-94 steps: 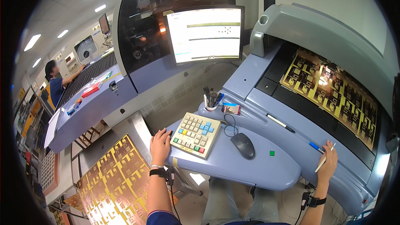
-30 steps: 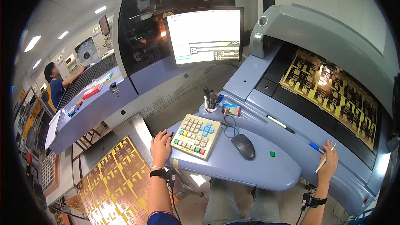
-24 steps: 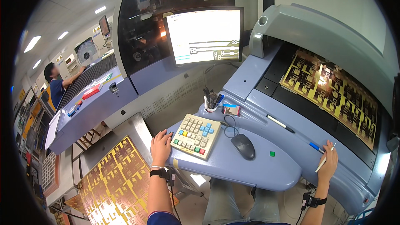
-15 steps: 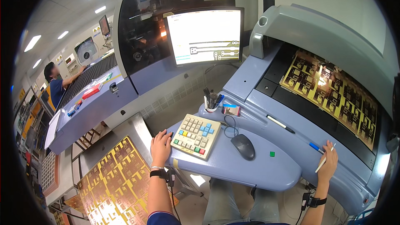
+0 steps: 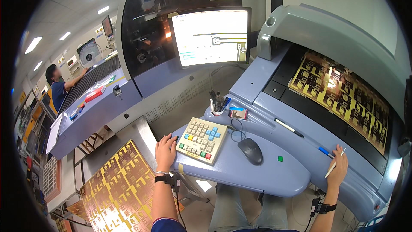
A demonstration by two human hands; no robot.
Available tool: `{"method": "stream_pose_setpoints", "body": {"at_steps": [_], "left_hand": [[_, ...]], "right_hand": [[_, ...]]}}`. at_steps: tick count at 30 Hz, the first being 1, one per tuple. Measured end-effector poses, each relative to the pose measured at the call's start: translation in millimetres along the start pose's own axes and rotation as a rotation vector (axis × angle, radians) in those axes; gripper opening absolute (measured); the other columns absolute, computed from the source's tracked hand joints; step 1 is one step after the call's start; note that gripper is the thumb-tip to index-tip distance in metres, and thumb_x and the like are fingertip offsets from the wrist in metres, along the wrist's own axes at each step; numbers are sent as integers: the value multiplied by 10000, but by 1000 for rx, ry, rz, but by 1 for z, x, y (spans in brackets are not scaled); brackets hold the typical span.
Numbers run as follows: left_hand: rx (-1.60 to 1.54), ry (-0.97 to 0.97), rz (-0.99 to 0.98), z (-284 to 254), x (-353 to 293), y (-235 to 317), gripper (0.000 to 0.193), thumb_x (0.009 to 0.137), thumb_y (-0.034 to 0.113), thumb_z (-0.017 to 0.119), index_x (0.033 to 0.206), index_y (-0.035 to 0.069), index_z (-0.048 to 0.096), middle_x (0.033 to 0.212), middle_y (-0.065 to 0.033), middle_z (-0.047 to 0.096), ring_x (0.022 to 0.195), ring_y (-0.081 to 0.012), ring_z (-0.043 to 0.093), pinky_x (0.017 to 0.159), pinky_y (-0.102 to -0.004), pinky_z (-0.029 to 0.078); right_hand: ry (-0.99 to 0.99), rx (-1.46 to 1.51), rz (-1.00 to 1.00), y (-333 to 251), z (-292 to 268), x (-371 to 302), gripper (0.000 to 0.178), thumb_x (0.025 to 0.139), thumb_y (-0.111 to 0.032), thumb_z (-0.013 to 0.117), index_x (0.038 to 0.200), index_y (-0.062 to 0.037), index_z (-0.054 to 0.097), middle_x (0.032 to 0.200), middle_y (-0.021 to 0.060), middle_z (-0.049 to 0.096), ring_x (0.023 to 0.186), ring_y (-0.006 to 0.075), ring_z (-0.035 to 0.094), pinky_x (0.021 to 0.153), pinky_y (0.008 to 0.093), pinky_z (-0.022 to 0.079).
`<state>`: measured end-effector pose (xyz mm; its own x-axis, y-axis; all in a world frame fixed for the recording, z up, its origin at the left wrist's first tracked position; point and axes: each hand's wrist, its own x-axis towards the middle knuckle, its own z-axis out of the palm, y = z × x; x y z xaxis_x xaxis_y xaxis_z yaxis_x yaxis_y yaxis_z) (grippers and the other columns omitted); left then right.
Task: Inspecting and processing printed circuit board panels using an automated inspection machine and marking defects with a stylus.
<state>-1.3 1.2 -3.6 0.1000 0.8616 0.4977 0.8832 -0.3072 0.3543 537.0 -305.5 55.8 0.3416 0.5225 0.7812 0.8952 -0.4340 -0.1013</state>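
My left hand (image 5: 165, 151) rests at the left edge of the blue-grey console shelf, beside a beige keypad (image 5: 201, 140) with coloured keys. Its fingers are bent together around a small dark piece at the fingertips, too hidden to name. In my right hand (image 5: 339, 167) is a slim white pen-like stick (image 5: 330, 170), held slanting over the machine's front ledge. A blue-capped marker (image 5: 325, 151) lies right by those fingers. Beyond them, a gold-and-brown circuit panel (image 5: 341, 99) lies on the machine's black bed. A lit monitor (image 5: 212, 38) displays enlarged circuit traces and pads.
On the shelf (image 5: 244, 176) are a black mouse (image 5: 250, 151) and a green square (image 5: 280, 159). A pen cup (image 5: 218, 105) and a white marker (image 5: 289, 127) sit farther back. Another circuit panel (image 5: 120, 189) lies at lower left. A co-worker (image 5: 58, 88) stands far left.
The circuit picture on the monitor has shifted, with the traces and pads now in other places. Both my hands stay where they were.
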Motion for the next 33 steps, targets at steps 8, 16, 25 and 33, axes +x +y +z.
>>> {"method": "stream_pose_setpoints", "body": {"at_steps": [8, 16, 25, 33], "left_hand": [[19, -32, -22, -4, 2, 6, 277, 975, 258, 519, 1165, 185, 707, 1332, -27, 601, 1272, -257, 505, 1081, -418, 351], [6, -12, -25, -2, 1, 4, 282, 979, 268, 513, 1165, 183, 707, 1327, -30, 605, 1272, -258, 507, 1087, -418, 345], [-6, -3, -14, -2, 1, 4, 275, 975, 262, 522, 1162, 183, 707, 1320, -32, 610, 1270, -261, 510, 1085, -424, 349], [3, 0, -12, -1, 0, 2, 270, 970, 257, 530, 1162, 191, 708, 1323, -29, 608, 1269, -259, 511, 1086, -425, 350]], "right_hand": [[15, -1, 2, -1, 0, 1, 189, 870, 34, 541, 1018, -23, 644, 1279, 83, 635, 1217, 319, 562, 1029, 433, 422], [13, -3, 0, -1, -1, 1, 200, 863, 31, 544, 1023, -23, 651, 1274, 87, 638, 1220, 314, 563, 1021, 429, 428], [5, -10, 10, -1, -1, 0, 208, 865, 28, 546, 1032, -32, 655, 1290, 67, 631, 1225, 310, 560, 1021, 426, 428], [15, -8, 5, -2, -1, 1, 193, 866, 26, 554, 1020, -38, 651, 1284, 71, 635, 1218, 312, 563, 1016, 425, 431]]}}
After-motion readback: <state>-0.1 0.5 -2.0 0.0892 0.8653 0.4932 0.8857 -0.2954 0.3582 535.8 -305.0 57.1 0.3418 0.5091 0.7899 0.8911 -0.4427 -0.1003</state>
